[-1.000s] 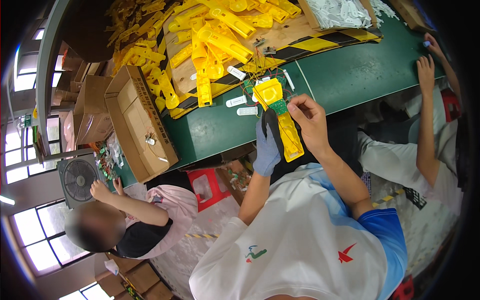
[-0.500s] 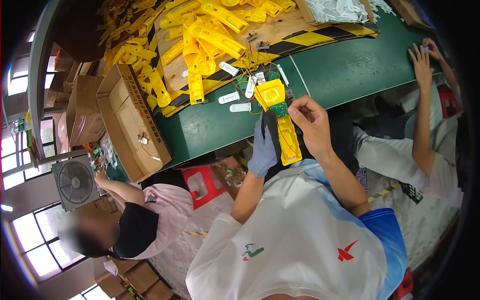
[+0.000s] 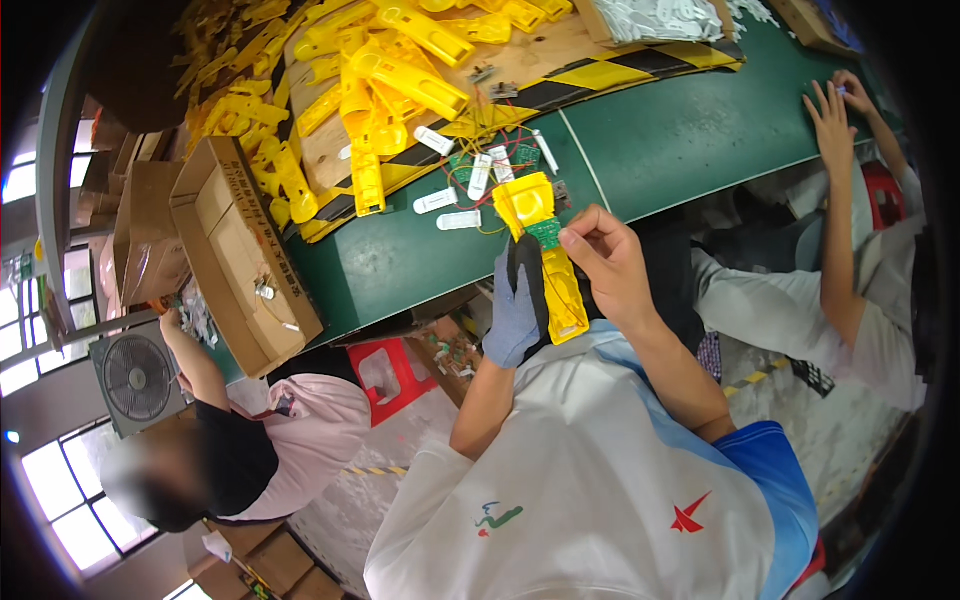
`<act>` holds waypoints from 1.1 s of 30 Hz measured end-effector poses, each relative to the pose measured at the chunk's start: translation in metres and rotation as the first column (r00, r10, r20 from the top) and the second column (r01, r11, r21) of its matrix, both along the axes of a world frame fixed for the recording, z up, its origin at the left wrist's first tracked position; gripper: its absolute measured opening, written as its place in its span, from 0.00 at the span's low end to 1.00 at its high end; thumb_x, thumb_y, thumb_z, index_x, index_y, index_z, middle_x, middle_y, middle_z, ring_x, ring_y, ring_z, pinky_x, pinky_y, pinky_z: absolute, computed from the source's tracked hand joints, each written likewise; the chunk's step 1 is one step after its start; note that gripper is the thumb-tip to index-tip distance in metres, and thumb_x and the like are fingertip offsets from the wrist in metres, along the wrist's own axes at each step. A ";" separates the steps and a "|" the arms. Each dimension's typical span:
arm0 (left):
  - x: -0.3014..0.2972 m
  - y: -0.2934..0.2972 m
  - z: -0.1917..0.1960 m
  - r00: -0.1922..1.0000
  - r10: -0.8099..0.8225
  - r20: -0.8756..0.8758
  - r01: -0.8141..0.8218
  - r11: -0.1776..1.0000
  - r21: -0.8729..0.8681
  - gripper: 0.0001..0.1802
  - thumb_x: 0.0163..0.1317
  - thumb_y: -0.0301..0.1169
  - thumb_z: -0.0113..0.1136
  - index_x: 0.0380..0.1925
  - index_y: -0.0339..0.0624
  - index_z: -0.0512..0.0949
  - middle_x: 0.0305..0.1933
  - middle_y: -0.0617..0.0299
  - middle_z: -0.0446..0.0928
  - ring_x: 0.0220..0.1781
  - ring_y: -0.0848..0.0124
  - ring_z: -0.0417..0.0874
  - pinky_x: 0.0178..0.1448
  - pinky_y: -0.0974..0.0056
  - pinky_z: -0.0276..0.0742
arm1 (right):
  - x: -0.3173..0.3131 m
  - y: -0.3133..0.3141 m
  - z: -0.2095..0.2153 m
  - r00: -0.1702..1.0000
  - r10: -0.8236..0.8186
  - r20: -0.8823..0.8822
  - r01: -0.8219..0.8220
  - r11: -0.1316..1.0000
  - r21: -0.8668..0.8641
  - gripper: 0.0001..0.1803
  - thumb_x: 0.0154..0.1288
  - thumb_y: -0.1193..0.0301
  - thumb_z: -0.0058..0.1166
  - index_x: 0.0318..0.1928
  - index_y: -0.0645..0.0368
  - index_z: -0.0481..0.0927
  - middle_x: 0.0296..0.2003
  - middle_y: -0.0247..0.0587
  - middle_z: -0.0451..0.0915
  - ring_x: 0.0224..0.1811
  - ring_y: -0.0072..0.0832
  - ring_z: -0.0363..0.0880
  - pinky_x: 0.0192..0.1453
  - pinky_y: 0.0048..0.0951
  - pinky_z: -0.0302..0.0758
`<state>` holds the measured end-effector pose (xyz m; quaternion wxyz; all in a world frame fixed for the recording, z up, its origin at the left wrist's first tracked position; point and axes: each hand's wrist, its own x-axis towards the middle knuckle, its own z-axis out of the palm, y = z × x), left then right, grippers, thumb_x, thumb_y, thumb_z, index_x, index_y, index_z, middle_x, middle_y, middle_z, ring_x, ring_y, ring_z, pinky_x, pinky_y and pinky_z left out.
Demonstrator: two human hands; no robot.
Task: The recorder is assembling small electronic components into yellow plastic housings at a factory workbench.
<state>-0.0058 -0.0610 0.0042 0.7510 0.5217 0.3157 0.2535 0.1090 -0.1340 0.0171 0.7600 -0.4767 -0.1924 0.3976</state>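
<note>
In the middle, my left hand point(image 3: 514, 312), in a blue-grey glove with dark fingers, is closed around a long yellow plastic housing point(image 3: 566, 300). The housing is tilted, open side up, with a rounded hollow at its far end. Across its midsection lies a small green circuit board point(image 3: 543, 234). My bare right hand point(image 3: 612, 262) is at the board's right edge, thumb and fingers closed in a pinch; what is between the fingertips is hidden. Just beyond the housing lie thin wires, several white plastic pieces point(image 3: 459, 220) and more green boards point(image 3: 526, 154) on the green table point(image 3: 375, 262).
Yellow housings point(image 3: 410, 80) are heaped on a wooden board edged with striped tape. A cardboard box point(image 3: 240, 270) stands at left, a box of white parts point(image 3: 660, 20) at the far right. One co-worker point(image 3: 300, 430) sits left; another person's hands point(image 3: 835, 120) are right.
My right thumb has come closer to the circuit board's edge. My view has shifted slightly, so the table and heap appear further left. The left co-worker's arm has moved.
</note>
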 end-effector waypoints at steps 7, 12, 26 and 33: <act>-0.005 0.000 -0.004 0.992 -0.122 0.024 0.123 0.992 -0.023 0.16 0.76 0.38 0.41 0.50 0.37 0.69 0.41 0.56 0.74 0.41 0.70 0.77 0.44 0.66 0.74 | 0.001 -0.007 -0.004 1.000 -0.006 -0.020 0.006 1.000 0.005 0.06 0.69 0.74 0.58 0.34 0.61 0.75 0.31 0.28 0.78 0.35 0.10 0.73 0.43 0.16 0.71; -0.010 -0.012 -0.009 1.000 -0.010 0.027 0.006 0.990 0.140 0.16 0.75 0.36 0.42 0.55 0.37 0.67 0.45 0.58 0.74 0.45 0.72 0.76 0.46 0.67 0.74 | 0.003 -0.016 0.008 0.996 0.078 -0.037 -0.078 0.997 -0.009 0.06 0.68 0.75 0.58 0.34 0.61 0.75 0.31 0.28 0.78 0.36 0.10 0.73 0.43 0.16 0.71; 0.005 -0.007 0.029 1.000 0.015 0.002 -0.015 0.998 -0.053 0.16 0.72 0.30 0.53 0.56 0.39 0.67 0.45 0.63 0.74 0.42 0.78 0.75 0.44 0.71 0.74 | -0.001 -0.014 0.009 0.981 -0.059 0.184 0.069 0.996 -0.047 0.06 0.67 0.76 0.60 0.32 0.62 0.77 0.30 0.30 0.77 0.33 0.12 0.74 0.42 0.17 0.72; 0.008 -0.013 0.013 0.995 0.073 -0.063 -0.067 0.994 0.090 0.19 0.69 0.24 0.51 0.59 0.37 0.64 0.48 0.59 0.72 0.47 0.73 0.74 0.49 0.67 0.75 | 0.008 -0.016 0.005 0.997 0.061 0.056 -0.055 0.994 -0.094 0.07 0.68 0.74 0.59 0.34 0.62 0.76 0.31 0.30 0.79 0.35 0.11 0.75 0.43 0.15 0.73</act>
